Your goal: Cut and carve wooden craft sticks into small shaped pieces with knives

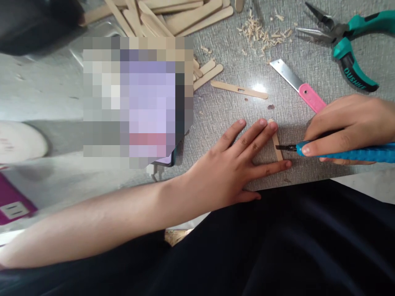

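A wooden craft stick (277, 149) lies on the grey textured board near its front edge. My left hand (243, 154) is spread flat with its fingers apart, fingertips pressing on the stick at both ends. In my right hand (348, 127) is a blue utility knife (339, 153), its dark blade pointing left and meeting the stick between my left fingers. Above my right hand rests a pink-handled blade knife (311, 98), partly hidden by the hand. Another craft stick (251, 92) with a small slot cut in its middle lies above my left hand.
Pliers (342, 39) with teal handles lie at the upper right. Wood shavings (262, 33) are scattered beside them. Several craft sticks (197, 18) are piled at the top. A partly blurred phone (169, 159) and a purple object (15, 197) are on the left.
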